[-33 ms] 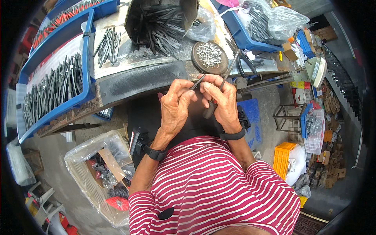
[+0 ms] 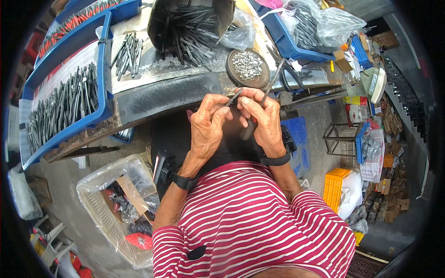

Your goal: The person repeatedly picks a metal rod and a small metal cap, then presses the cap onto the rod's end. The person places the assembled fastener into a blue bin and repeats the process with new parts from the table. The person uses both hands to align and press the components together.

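A slim, dark metal piece with a pointed end [image 2: 236,95] is pinched by the fingertips of my left hand [image 2: 207,127]. Its upper end meets the index fingertip of my right hand [image 2: 265,121]. My right hand is also curled round a tool with a long thin metal shaft and a dark handle [image 2: 248,131]; its exact kind is unclear. The shaft points up and right past a round dish [image 2: 230,74] heaped with small silvery parts [image 2: 247,64]. Both hands are close together just before the bench edge.
A tilted container [image 2: 157,28] spills dark metal rods [image 2: 194,37] onto the bench. To the left, a blue tray [image 2: 107,83] holds similar rods. Black-handled pliers [image 2: 292,76] lie right of the dish, below another blue bin [image 2: 282,41]. A plastic-lined crate [image 2: 92,204] stands on the floor.
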Demonstrator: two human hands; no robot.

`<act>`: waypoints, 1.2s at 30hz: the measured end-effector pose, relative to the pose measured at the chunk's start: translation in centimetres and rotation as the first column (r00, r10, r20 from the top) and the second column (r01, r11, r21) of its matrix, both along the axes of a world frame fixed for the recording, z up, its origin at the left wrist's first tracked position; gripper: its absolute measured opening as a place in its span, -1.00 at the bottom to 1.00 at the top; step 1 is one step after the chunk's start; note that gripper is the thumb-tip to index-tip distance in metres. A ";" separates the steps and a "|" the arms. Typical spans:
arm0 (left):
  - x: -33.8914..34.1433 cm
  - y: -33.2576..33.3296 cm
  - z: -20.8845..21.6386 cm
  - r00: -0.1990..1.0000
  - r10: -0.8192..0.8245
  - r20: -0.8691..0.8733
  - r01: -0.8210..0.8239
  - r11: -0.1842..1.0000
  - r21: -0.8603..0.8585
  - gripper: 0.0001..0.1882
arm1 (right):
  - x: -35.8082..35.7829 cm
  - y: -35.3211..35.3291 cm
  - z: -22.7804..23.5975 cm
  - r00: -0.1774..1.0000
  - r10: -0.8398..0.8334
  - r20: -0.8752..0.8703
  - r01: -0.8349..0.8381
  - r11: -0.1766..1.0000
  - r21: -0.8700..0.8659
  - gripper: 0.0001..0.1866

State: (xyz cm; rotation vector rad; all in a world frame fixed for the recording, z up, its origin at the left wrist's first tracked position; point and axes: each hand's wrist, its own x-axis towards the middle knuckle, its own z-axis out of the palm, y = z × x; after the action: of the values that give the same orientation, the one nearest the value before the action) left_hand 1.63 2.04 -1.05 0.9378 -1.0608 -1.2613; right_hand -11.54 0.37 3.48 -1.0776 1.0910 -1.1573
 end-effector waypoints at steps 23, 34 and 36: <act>-2.9 -5.2 -0.1 0.834 -0.122 -0.539 0.034 0.985 -0.171 -0.91 | -2.3 -4.1 6.0 0.994 -0.059 0.097 0.105 0.806 -0.582 -0.81; -3.4 -4.9 -0.5 0.839 -0.106 -0.533 0.038 0.990 -0.137 -0.92 | -1.5 -4.6 6.6 0.996 0.002 -0.094 -0.063 0.758 -0.650 -0.85; -3.4 -5.0 -0.5 0.834 -0.117 -0.539 0.046 0.988 -0.144 -0.92 | -1.4 -4.4 7.2 0.997 -0.015 -0.082 -0.043 0.745 -0.665 -0.85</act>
State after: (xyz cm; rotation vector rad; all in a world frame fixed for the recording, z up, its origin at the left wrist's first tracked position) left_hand -1.74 -2.94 -1.55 0.3891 -0.7139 -1.4029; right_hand -12.98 -4.03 10.72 -1.6979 0.7189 -1.5598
